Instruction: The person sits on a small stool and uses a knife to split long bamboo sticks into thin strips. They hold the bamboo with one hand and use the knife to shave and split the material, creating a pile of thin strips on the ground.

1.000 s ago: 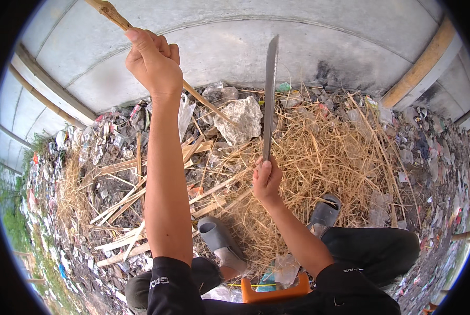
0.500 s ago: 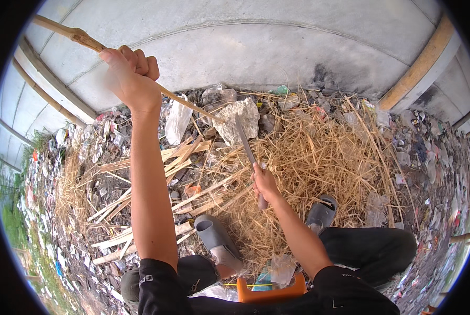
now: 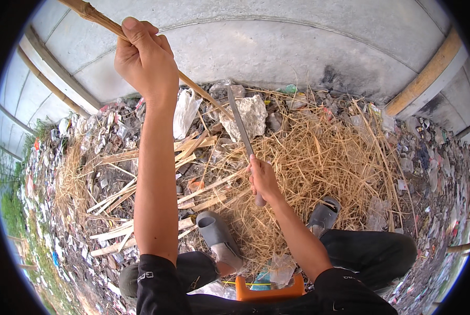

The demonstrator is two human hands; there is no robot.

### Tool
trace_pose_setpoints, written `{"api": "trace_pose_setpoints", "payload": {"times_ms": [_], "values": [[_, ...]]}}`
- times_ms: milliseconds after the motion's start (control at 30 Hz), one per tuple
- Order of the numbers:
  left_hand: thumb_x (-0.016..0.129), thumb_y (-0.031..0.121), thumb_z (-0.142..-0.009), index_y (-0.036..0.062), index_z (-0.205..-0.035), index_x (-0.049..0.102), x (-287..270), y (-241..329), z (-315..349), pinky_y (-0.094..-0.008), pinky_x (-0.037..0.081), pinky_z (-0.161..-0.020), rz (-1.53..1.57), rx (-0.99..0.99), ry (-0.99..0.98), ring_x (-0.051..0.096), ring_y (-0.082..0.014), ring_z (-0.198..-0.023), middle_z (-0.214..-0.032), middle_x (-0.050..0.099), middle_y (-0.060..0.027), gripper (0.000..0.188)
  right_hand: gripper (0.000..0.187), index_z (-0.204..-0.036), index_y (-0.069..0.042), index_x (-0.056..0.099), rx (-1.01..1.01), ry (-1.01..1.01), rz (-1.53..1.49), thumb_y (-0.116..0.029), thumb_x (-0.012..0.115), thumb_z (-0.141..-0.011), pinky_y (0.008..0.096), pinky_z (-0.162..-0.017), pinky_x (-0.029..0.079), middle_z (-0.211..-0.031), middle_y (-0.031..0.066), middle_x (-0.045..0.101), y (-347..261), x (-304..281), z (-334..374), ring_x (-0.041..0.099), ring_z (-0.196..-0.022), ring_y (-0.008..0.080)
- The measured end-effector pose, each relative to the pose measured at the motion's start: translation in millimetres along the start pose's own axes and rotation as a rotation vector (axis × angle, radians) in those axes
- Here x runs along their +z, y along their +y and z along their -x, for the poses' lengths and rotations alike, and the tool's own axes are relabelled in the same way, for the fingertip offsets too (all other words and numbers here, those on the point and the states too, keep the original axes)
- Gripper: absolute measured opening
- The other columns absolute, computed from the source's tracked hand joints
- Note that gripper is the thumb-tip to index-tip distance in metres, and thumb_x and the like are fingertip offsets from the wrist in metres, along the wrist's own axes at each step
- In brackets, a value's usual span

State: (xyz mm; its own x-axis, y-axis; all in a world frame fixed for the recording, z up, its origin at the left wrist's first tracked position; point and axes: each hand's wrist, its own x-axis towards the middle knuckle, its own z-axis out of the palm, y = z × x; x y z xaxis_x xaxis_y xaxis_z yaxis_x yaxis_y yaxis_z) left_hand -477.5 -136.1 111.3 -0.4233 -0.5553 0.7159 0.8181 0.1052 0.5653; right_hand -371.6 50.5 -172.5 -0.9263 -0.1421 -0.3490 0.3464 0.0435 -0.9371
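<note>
My left hand (image 3: 146, 63) is raised at the upper left, its fingers wrapped round a long bamboo stick (image 3: 200, 90). The stick slants down to the right, its lower end over a pale rock (image 3: 247, 116). In my right hand (image 3: 262, 179) is a long-bladed knife (image 3: 239, 116), gripped by its handle. The blade points up and away, crossing in front of the rock near the stick's lower end. Whether blade and stick touch, I cannot tell. Dry bamboo shavings (image 3: 319, 163) lie heaped to the right of the knife.
Split bamboo strips (image 3: 120, 197) lie on the littered ground at left, near a white plastic bag (image 3: 186, 113). A grey wall (image 3: 277, 52) rises beyond, with a bamboo post (image 3: 426, 73) at right. An orange stool (image 3: 270, 290) is beneath me, between my grey sandals (image 3: 214, 231).
My left hand has shifted slightly right and away, carrying the stick with it. The knife blade has swung upward and left, its tip now farther up, past the rock.
</note>
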Motion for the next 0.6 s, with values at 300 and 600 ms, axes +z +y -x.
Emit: {"api": "trace_pose_setpoints", "payload": {"times_ms": [300, 600], "values": [[0.05, 0.041, -0.111, 0.0052, -0.075, 0.054, 7.7, -25.3, 6.2, -0.0247, 0.027, -0.047, -0.201, 0.157, 0.127, 0.037, -0.0041, -0.048, -0.053, 0.041, 0.0048, 0.05, 0.041, -0.091, -0.004, 0.059, -0.292, 0.143, 0.179, -0.039, 0.046, -0.109, 0.0286, -0.038, 0.039, -0.056, -0.0001, 0.049, -12.0, 7.2, -7.1, 0.046, -0.043, 0.0101], [0.048, 0.043, -0.111, 0.0033, -0.076, 0.056, 4.9, -16.9, 4.5, -0.0262, 0.029, -0.046, -0.301, 0.207, 0.19, 0.039, -0.0063, -0.047, -0.054, 0.042, 0.0028, 0.053, 0.038, -0.104, -0.005, 0.056, -0.604, 0.154, -0.213, -0.036, 0.037, -0.112, 0.0231, -0.034, 0.035, -0.056, -0.0027, 0.044, -107.5, 9.6, 24.8, 0.043, -0.04, 0.0049]]}}
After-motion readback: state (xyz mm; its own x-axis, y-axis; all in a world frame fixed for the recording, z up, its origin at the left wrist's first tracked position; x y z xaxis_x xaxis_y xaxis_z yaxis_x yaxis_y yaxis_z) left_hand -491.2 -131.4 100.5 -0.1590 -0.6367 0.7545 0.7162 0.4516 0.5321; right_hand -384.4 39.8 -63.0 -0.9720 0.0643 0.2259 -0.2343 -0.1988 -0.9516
